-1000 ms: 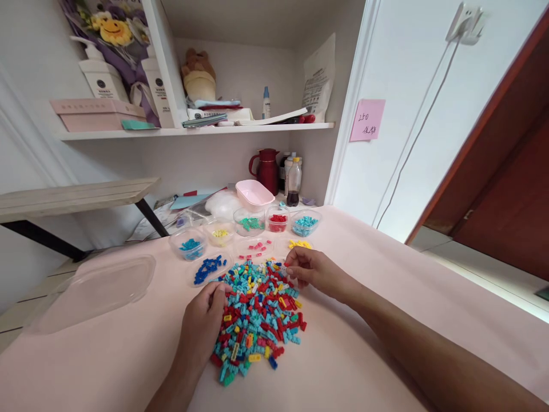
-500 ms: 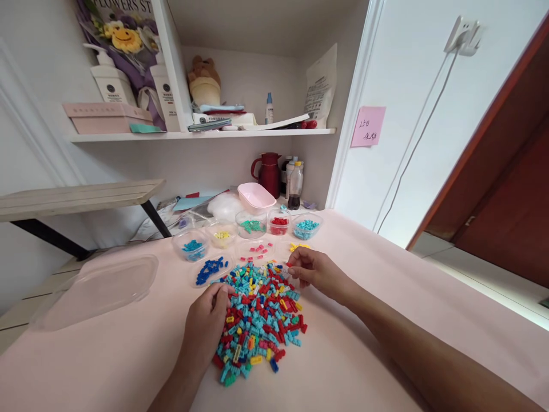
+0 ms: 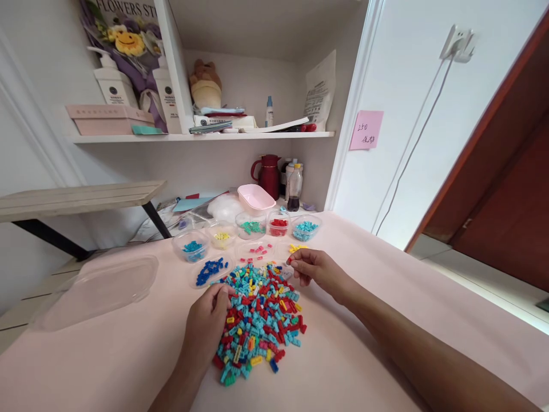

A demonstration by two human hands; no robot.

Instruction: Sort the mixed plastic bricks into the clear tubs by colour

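Observation:
A heap of small toy building bricks (image 3: 257, 320), mostly turquoise and red, lies on the pink tabletop between my hands. My right hand (image 3: 315, 269) is at the heap's far right edge, thumb and fingers pinching a small red brick (image 3: 289, 260). At the heap's left edge rests my left hand (image 3: 210, 309), its fingers curled together; whatever may be in them is hidden. Beyond the heap, clear tubs hold sorted bricks: dark blue (image 3: 211, 271), pink (image 3: 257, 252), yellow (image 3: 298, 248), red (image 3: 278, 225), green (image 3: 251, 227) and turquoise (image 3: 306, 229).
A clear plastic lid (image 3: 103, 292) lies at the left of the table. Behind the tubs stand a pink basin (image 3: 256, 197), a red jug (image 3: 269, 176) and a bottle of dark liquid (image 3: 294, 189). A laden shelf (image 3: 206, 137) runs above, and a wooden bench (image 3: 81, 193) is at left.
My right hand stays in nearly the same place with the red brick, its fingers shifted slightly. My left hand has not visibly moved. The camera view has tilted a little.

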